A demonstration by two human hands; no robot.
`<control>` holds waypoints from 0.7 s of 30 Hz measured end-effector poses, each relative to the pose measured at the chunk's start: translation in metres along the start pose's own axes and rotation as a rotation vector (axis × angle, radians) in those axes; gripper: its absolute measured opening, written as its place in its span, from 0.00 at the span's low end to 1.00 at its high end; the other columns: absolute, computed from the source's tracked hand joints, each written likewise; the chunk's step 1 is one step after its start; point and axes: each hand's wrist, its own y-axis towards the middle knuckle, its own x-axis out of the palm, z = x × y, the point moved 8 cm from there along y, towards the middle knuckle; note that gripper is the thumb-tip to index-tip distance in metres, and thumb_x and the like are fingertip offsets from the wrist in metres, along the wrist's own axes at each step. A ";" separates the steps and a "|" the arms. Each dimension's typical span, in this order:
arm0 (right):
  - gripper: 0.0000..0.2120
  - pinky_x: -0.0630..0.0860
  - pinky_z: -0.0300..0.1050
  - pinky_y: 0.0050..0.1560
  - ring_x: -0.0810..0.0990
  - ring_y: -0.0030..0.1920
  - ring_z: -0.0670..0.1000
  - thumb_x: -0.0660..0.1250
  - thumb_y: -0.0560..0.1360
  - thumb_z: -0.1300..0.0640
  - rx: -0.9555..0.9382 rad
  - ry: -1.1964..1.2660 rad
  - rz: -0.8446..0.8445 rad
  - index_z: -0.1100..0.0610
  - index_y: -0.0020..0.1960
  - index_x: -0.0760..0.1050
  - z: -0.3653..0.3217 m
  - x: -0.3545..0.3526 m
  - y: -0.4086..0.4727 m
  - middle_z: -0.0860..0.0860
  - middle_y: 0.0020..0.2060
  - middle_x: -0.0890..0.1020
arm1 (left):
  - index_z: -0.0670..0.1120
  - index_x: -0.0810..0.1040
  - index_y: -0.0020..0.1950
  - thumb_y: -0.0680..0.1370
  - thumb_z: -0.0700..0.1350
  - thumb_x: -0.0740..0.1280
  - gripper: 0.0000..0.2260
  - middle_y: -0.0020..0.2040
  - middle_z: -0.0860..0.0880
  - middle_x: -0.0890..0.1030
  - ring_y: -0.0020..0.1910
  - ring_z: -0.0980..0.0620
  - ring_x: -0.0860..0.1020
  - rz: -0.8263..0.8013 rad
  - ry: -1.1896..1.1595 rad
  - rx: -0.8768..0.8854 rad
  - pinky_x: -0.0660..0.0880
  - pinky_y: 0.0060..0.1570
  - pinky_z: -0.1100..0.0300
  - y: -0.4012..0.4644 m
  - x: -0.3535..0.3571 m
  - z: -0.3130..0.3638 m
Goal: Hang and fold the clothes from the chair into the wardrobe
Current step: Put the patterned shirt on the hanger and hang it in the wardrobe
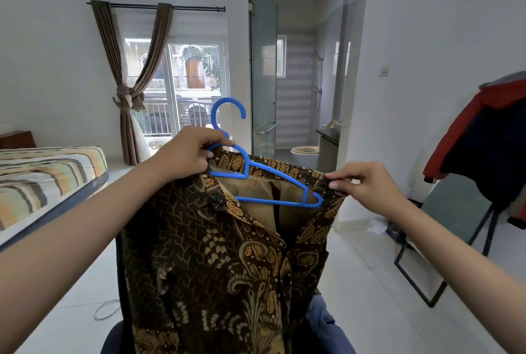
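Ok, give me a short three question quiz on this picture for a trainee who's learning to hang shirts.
1. True or false: the blue hanger already sits fully inside both shoulders of the brown batik shirt.
2. Which of the hands pinches the shirt's shoulder at the hanger's tip? A) left hand B) right hand C) neither
3. Fill in: behind the shirt, a doorway opens onto a room with a ______.

Key
1. False: the hanger's right end lies outside the fabric, and its left end is hidden behind the left hand.
2. B; the left hand grips the hanger near its neck, together with the collar.
3. Toilet.
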 end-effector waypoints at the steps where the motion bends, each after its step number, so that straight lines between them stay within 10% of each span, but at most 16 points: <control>1: 0.14 0.77 0.36 0.41 0.80 0.38 0.49 0.74 0.68 0.66 0.010 0.026 0.015 0.48 0.47 0.82 -0.002 0.001 0.000 0.55 0.37 0.84 | 0.49 0.82 0.56 0.69 0.24 0.62 0.25 0.53 0.44 0.81 0.52 0.43 0.79 0.001 0.024 -0.012 0.77 0.54 0.45 0.000 0.002 0.000; 6: 0.12 0.80 0.50 0.44 0.81 0.36 0.57 0.75 0.67 0.65 0.093 0.180 0.079 0.51 0.46 0.83 -0.014 0.016 -0.003 0.57 0.36 0.84 | 0.45 0.80 0.61 0.68 0.26 0.64 0.25 0.48 0.45 0.80 0.42 0.45 0.78 0.046 0.128 -0.098 0.73 0.44 0.55 -0.003 0.013 0.011; 12: 0.11 0.78 0.36 0.35 0.84 0.38 0.47 0.74 0.67 0.67 0.210 0.515 -0.046 0.57 0.47 0.83 -0.032 0.065 -0.015 0.52 0.37 0.86 | 0.44 0.79 0.62 0.68 0.28 0.65 0.25 0.59 0.43 0.80 0.52 0.44 0.78 0.139 0.120 -0.148 0.75 0.57 0.52 -0.002 0.019 0.031; 21: 0.13 0.81 0.42 0.49 0.84 0.45 0.49 0.73 0.70 0.64 0.143 0.284 -0.096 0.60 0.55 0.81 -0.035 0.079 -0.012 0.51 0.43 0.85 | 0.49 0.82 0.57 0.69 0.26 0.63 0.25 0.58 0.48 0.81 0.56 0.52 0.77 0.120 -0.044 -0.128 0.71 0.53 0.64 -0.006 0.012 0.038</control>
